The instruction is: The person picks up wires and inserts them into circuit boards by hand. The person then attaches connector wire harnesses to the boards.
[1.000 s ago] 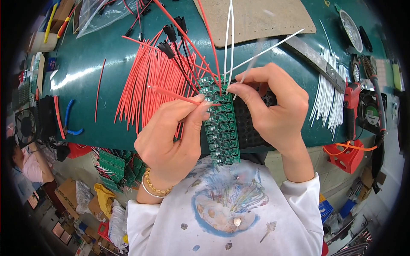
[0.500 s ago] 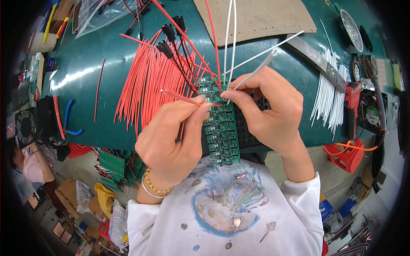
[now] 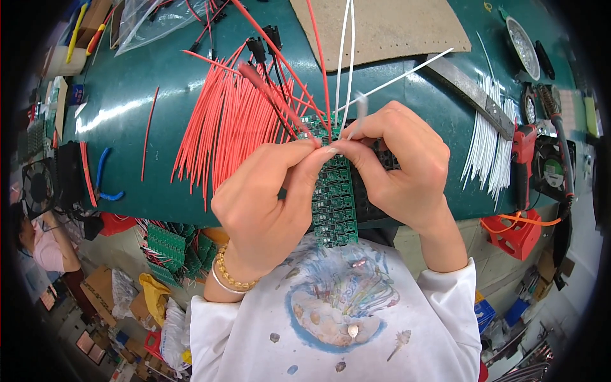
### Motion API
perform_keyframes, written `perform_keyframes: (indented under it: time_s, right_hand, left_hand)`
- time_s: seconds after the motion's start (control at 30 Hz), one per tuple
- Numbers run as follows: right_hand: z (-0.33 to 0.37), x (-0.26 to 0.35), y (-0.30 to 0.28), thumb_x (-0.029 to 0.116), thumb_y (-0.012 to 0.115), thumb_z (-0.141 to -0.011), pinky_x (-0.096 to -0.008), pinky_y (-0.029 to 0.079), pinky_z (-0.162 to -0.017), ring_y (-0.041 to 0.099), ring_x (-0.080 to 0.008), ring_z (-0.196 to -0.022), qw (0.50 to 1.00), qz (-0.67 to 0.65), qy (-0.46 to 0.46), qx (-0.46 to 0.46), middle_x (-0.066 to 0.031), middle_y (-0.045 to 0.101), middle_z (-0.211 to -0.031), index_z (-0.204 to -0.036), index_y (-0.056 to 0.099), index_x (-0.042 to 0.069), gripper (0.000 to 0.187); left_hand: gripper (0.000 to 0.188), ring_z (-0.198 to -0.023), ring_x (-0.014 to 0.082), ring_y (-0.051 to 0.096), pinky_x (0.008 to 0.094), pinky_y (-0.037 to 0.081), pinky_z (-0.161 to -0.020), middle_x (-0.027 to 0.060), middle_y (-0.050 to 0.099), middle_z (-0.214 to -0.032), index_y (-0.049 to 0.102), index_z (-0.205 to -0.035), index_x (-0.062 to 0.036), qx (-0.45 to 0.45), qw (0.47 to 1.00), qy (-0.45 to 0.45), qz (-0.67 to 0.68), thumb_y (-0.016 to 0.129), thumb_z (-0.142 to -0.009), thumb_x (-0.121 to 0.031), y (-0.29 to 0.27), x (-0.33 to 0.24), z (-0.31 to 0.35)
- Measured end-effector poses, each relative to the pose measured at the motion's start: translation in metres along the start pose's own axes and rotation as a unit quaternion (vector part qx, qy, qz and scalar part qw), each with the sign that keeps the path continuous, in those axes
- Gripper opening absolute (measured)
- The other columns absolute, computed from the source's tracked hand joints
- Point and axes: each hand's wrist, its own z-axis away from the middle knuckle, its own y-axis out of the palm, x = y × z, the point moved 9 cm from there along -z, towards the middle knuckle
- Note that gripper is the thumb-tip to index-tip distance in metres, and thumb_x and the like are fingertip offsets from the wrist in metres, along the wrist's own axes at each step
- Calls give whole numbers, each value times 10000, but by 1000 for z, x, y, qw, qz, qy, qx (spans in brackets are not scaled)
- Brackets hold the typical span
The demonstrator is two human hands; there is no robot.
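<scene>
Red wire (image 3: 270, 92), pinched in my left hand (image 3: 261, 191), has swung steeper as that hand closed in beside my right hand (image 3: 407, 159), which pinches a blurred white wire (image 3: 361, 116). Both grips meet over the green circuit board (image 3: 335, 204), apparently bringing the wires' hidden ends together there.

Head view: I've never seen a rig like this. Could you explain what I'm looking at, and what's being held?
There is no machine here: a person works with bare hands. The wide fisheye camera sits on their head, looking down, so straight edges bend near the rim. On the green table lie a bundle of red wires, a pile of white wires and a metal bar. The left hand pinches a red wire; the right hand pinches a white wire, blurred. Both grips are close together over a strip of green circuit boards.
</scene>
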Motion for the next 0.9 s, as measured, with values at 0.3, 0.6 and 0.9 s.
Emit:
perform_keyframes:
  time_s: [0.3,0.6,0.9]
  right_hand:
    - [3,6,-12,-50,740,-689,-229,421,-509,601,-151,-598,998,27,37,40,-62,638,-704,-930,672,11,257]
    - [83,-44,-190,168,672,-849,-319,470,-567,616,-209,-623,806,444,364,-146,-93,685,-832,-966,669,28,183]
    - [94,-90,-185,280,625,-866,-447,508,-716,650,-329,-859,717,573,396,-29,-105,664,-974,-982,650,94,220]
  left_hand:
    - [78,-588,256,634,310,491,-525,134,664,-736,686,-862,13,27,999,-1,-22,699,-827,-56,15,3,-4]
    - [151,-625,118,513,249,431,-586,42,619,-811,665,-981,8,-64,956,-138,-250,668,-870,-95,-103,82,1]
    - [226,-662,180,584,319,492,-646,96,621,-764,657,-1017,11,-8,954,-185,-237,696,-809,-70,-80,105,-7]
